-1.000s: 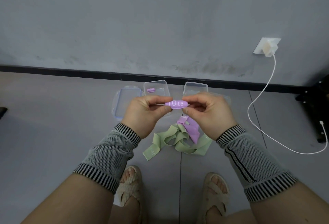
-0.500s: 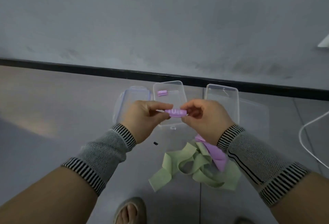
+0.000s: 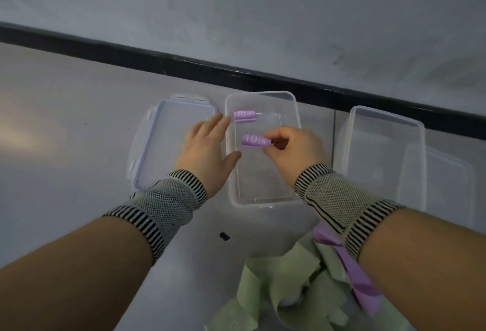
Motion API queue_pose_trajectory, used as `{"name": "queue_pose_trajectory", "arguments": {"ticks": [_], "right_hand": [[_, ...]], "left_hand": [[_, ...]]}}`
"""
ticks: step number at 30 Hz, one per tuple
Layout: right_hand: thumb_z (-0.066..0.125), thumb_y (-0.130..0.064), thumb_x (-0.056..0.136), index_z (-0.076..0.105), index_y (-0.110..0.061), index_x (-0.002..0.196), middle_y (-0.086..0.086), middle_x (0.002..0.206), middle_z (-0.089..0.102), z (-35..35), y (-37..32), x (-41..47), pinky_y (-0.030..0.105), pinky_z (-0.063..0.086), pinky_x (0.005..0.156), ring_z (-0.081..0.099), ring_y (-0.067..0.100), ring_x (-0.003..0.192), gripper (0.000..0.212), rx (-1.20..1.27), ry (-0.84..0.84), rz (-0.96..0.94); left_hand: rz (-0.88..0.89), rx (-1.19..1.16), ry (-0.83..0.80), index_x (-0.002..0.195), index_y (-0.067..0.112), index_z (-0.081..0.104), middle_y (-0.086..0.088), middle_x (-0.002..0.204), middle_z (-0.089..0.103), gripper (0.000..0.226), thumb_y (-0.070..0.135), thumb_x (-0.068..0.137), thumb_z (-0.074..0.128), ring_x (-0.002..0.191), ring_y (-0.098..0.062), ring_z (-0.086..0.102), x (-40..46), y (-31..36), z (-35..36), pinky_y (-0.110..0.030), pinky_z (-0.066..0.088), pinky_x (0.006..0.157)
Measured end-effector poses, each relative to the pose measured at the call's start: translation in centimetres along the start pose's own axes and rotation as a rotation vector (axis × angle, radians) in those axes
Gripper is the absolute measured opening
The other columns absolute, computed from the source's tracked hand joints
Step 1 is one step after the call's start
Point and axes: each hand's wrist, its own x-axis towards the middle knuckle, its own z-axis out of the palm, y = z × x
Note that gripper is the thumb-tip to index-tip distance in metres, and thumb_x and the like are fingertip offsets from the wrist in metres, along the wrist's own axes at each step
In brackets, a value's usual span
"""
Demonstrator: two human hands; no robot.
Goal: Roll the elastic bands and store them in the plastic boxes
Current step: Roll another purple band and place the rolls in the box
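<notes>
In the head view, one rolled purple band (image 3: 244,115) already lies at the far end of the middle plastic box (image 3: 263,200), and the right hand (image 3: 290,150) pinches a second purple roll marked 10 LB (image 3: 255,141) just inside that box, not yet let go. The left hand (image 3: 207,150) rests spread against the box's left wall. Still to do, by my reading: the loose green bands (image 3: 278,283) and a purple band (image 3: 352,270) on the floor, with the right-hand box (image 3: 384,120) empty.
</notes>
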Motion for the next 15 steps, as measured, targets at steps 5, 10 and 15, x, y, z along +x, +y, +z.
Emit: {"name": "queue_pose_trajectory", "arguments": {"ticks": [5, 10, 15], "right_hand": [[0.061, -0.020, 0.090, 0.066, -0.019, 0.115, -0.001, 0.107, 0.067, 3.6, 1.7, 5.6, 0.019, 0.043, 0.085, 0.061, 0.011, 0.095, 0.025, -0.085, -0.001, 0.014], [0.056, -0.018, 0.093, 0.066, -0.018, 0.114, 0.001, 0.108, 0.066, 6.2, 2.8, 8.4, 0.022, 0.043, 0.086, 0.061, 0.015, 0.097, 0.023, -0.128, 0.020, -0.008], [0.057, -0.020, 0.093, 0.065, -0.020, 0.116, 0.003, 0.110, 0.066, 7.4, 4.1, 10.6, 0.026, 0.046, 0.089, 0.062, 0.018, 0.098, 0.025, -0.179, 0.035, -0.014]], "left_hand": [[-0.008, 0.146, -0.056, 0.150, 0.021, 0.006, 0.006, 0.157, 0.011, 0.082, 0.052, 0.087, 0.049, 0.143, -0.020, 0.008, 3.0, -2.7, 2.3, -0.041, 0.017, 0.117], [0.052, 0.132, -0.058, 0.150, 0.023, 0.009, 0.007, 0.156, 0.015, 0.075, 0.049, 0.089, 0.043, 0.142, -0.018, 0.010, 2.9, -3.4, 3.7, -0.041, 0.021, 0.115], [0.072, 0.069, -0.036, 0.150, 0.021, 0.013, 0.007, 0.156, 0.017, 0.071, 0.047, 0.090, 0.042, 0.142, -0.019, 0.012, 2.8, -3.8, 4.3, -0.042, 0.021, 0.115]]}}
